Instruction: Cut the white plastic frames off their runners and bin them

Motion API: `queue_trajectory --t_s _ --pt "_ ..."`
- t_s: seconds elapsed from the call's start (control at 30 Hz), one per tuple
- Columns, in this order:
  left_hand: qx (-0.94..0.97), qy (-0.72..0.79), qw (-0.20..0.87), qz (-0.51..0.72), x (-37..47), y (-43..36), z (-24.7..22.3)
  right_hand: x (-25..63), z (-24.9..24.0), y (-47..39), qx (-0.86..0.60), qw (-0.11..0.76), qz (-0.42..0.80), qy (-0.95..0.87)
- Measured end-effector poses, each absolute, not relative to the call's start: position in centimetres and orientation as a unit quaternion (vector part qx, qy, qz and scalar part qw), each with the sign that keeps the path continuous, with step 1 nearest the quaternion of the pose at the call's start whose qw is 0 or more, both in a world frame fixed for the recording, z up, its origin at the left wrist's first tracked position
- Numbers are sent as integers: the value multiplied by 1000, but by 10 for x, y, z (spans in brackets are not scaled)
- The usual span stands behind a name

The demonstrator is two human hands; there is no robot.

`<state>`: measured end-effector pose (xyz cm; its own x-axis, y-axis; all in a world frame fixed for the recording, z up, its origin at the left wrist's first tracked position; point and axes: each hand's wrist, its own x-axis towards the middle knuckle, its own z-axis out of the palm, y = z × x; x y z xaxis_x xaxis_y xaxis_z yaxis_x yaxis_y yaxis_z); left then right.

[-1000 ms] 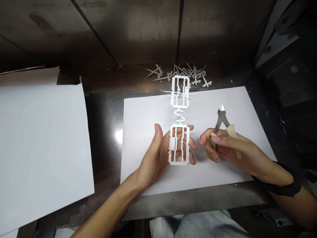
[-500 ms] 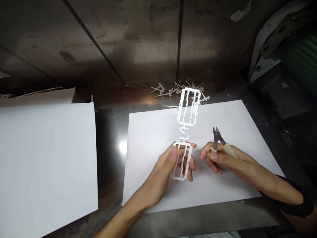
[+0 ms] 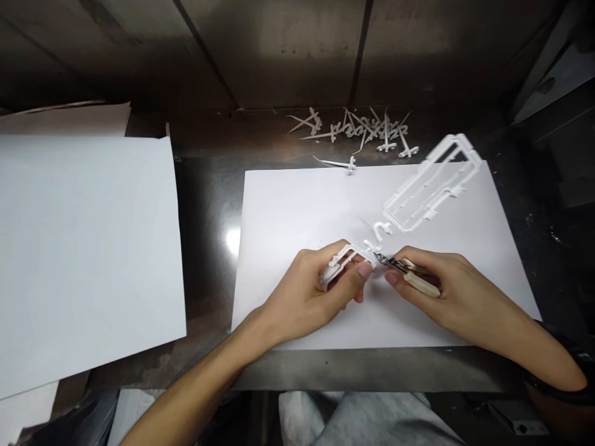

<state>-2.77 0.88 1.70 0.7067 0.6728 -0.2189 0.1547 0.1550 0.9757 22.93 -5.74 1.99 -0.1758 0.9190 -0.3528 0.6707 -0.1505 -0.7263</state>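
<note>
My left hand (image 3: pixel 320 291) is closed on one end of a white molded plastic piece (image 3: pixel 432 183). Two slotted rectangular frames make up the piece, joined by a thin S-shaped runner (image 3: pixel 380 233). One frame is partly hidden in my left fingers; the other reaches up to the right above the paper. In my right hand (image 3: pixel 441 285) are side cutters (image 3: pixel 418 282) with cream handles. Their jaws are at the runner's end beside the held frame, by my left fingertips. Whether the jaws are closed on the plastic I cannot tell.
A large white sheet of paper (image 3: pixel 274 210) lies under my hands on the metal table (image 3: pixel 211 248). Cut white plastic runners (image 3: pixel 367 127) are heaped behind it, with one stray runner (image 3: pixel 349 165) at its back edge. A white sheet (image 3: pixel 88 248) stands at the left.
My left hand has tilted the white piece so its far frame swings right. My right hand has turned the side cutters from upright to leftward and brought their jaws to the runner.
</note>
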Motion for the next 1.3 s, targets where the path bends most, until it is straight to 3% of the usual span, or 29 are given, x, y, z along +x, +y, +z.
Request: queue_trajectory --t_s 0.77,0.97,1.3 --pt "639 310 688 148 -28 11 23 236 35 -59 -585 82 535 -604" --pt "605 287 725 158 -27 10 25 244 33 -66 -586 57 531 -610" --pt "640 278 695 175 -27 12 23 243 33 -64 -582 32 512 -631"
